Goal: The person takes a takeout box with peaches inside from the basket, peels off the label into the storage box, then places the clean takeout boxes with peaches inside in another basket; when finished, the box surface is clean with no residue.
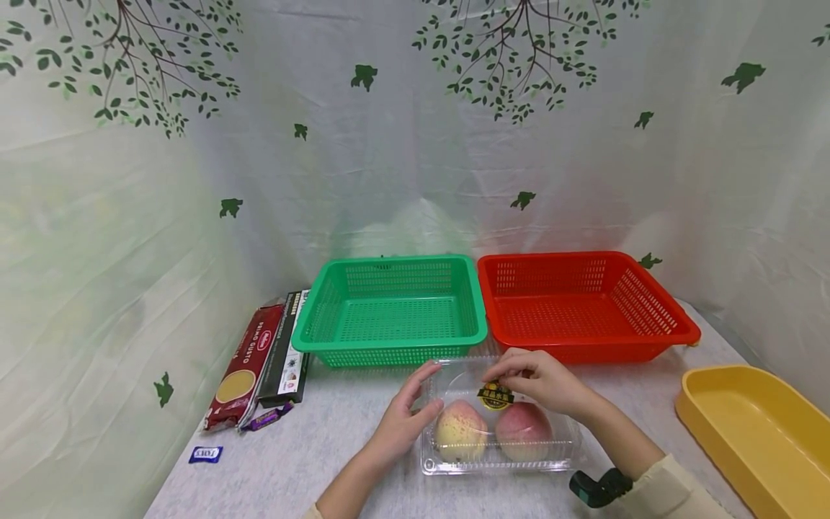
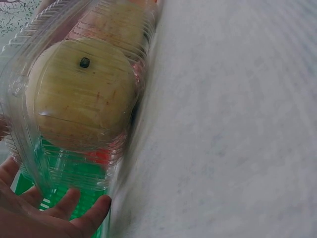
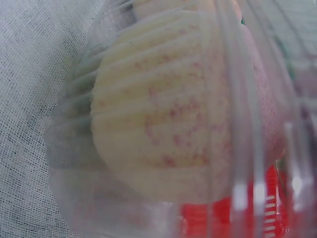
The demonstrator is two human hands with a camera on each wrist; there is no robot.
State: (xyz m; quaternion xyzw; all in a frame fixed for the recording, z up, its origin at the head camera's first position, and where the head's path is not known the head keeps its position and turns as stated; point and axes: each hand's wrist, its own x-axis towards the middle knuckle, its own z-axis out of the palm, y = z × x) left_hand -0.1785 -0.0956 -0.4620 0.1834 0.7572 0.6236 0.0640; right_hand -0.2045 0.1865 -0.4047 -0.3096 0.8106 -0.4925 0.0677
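A clear clamshell [image 1: 499, 432] lies on the counter [image 1: 337, 440] at about 6 o'clock in the head view, just in front of the two baskets, with two apples inside: a yellowish apple [image 1: 459, 431] on the left and a redder apple [image 1: 524, 430] on the right. The left hand [image 1: 407, 418] rests against the box's left end, at its 9 o'clock, with fingers straight and loosely spread; the left wrist view shows those fingers [image 2: 74, 208] open beside the plastic, the pale apple [image 2: 81, 94] pressing up behind the ribbed wall. The right hand [image 1: 541, 380] sits on the lid toward 12 o'clock, fingertips curled and pinching at the round black and yellow sticker [image 1: 496, 396] on top. The right wrist view is filled by the box wall and a speckled apple [image 3: 168, 124], with no fingers visible. Behind the box, a green basket [image 1: 389, 310] stands at 11 o'clock and a red basket [image 1: 583, 303] at 1 o'clock, side by side and touching. A yellow tray [image 1: 752, 425] lies at 3 o'clock. At 9 o'clock lie a red pasta pack [image 1: 243, 367], a dark box [image 1: 285, 349], and a small blue packet [image 1: 205, 453].
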